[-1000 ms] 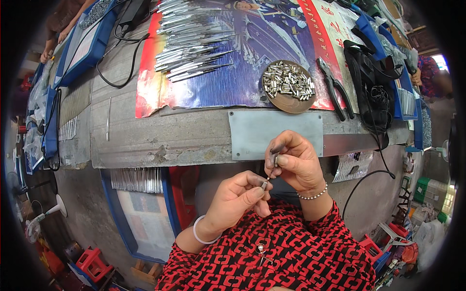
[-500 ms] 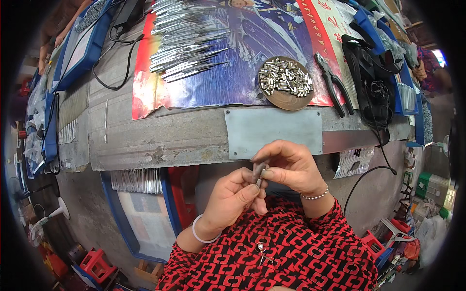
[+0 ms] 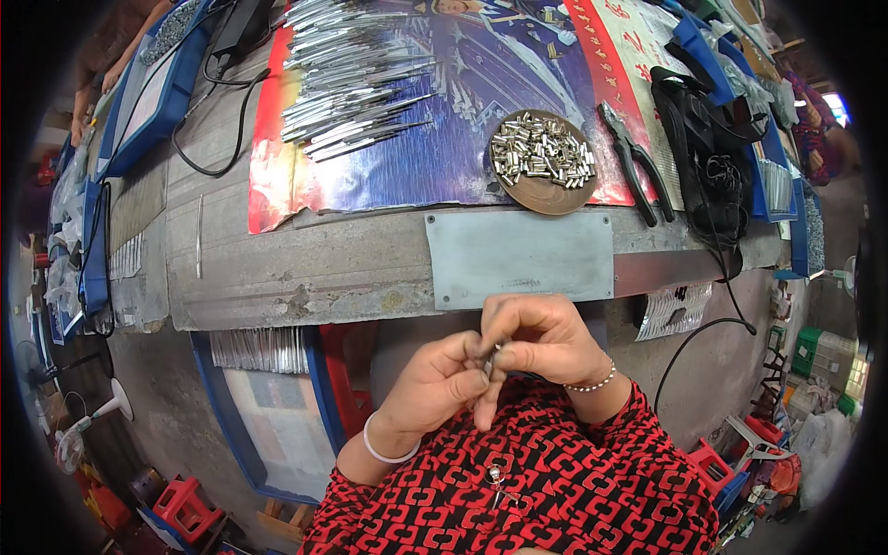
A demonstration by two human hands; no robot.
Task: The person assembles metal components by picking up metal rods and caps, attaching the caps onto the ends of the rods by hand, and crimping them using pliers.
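My two hands meet just in front of the bench edge, close to my body. My left hand (image 3: 442, 381) is closed, thumb and fingers pinching a small, thin metal piece (image 3: 490, 363); most of it is covered, so its exact kind does not show. From the right, my right hand (image 3: 546, 344) pinches at the upper end of the same piece, thumb against forefinger. Beyond them, a grey metal plate (image 3: 518, 262) is fixed to the bench edge. A round brown dish (image 3: 546, 202) behind it holds many short silver metal tubes (image 3: 544, 153).
Long thin metal rods (image 3: 347, 92) are heaped on a printed poster sheet (image 3: 425, 185). Black-handled pliers (image 3: 638, 165) lie right of the dish, beside a black bag (image 3: 708, 176). A blue tray (image 3: 225, 421) holding rods stands below the bench. Another person's arm (image 3: 116, 69) shows far left.
Both hands have dropped slightly toward my body. The right fingers have come down closer around the small metal piece, which now shows less between the hands.
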